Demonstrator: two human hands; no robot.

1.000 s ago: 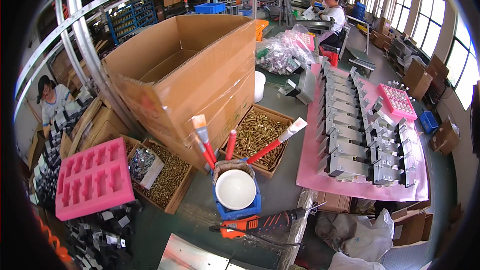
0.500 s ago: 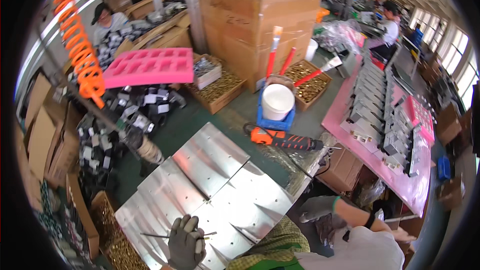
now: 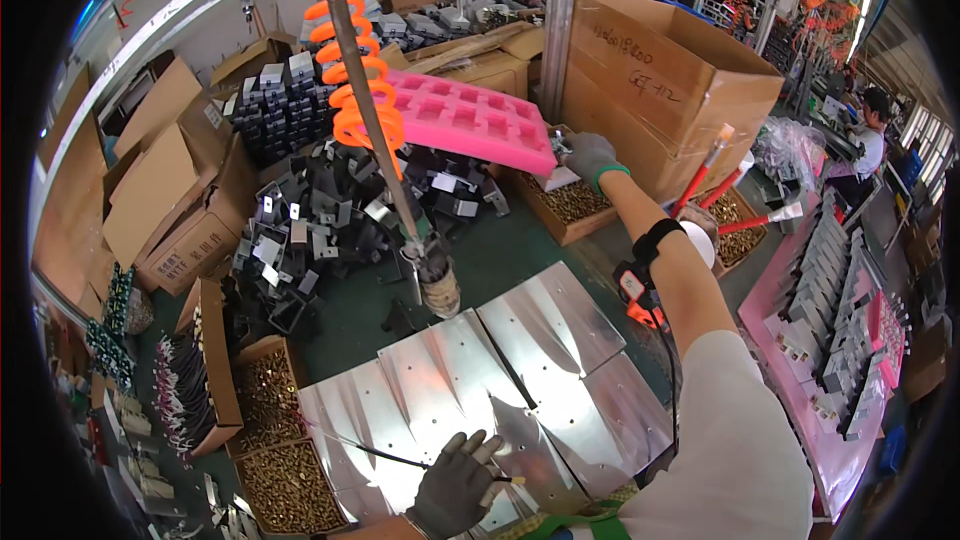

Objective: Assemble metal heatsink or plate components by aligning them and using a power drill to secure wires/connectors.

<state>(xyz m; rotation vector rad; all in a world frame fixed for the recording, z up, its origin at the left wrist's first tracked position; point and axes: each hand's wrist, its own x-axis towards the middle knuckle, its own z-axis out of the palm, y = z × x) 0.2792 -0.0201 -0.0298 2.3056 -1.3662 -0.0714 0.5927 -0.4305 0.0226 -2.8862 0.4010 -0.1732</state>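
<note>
My left hand [image 3: 455, 488], in a grey glove, rests over shiny metal plates [image 3: 545, 340] laid side by side on the bench. Its fingers curl a little around a thin dark wire [image 3: 385, 454] with a light-coloured tip, which lies across the plates and passes beneath the hand. At the far side, my right hand [image 3: 592, 158], gloved in grey with a green cuff, reaches down to a small white box [image 3: 556, 178]. That box sits over a carton of brass-coloured fittings [image 3: 572, 202], beside a pink foam tray [image 3: 470, 125]. The right fingertips are mostly hidden.
A powered driver [image 3: 435, 275] hangs near an orange coiled hose [image 3: 350, 90]. Dark brackets [image 3: 300, 230] are heaped left. Cartons of brass pieces [image 3: 290, 485] stand front left. A large cardboard box [image 3: 650, 90] is behind. Metal housings [image 3: 830, 290] line pink sheeting at right.
My right arm has swung from the lower right up and forward to the small white box. The view has turned left. My left hand stays over the plates with the wire.
</note>
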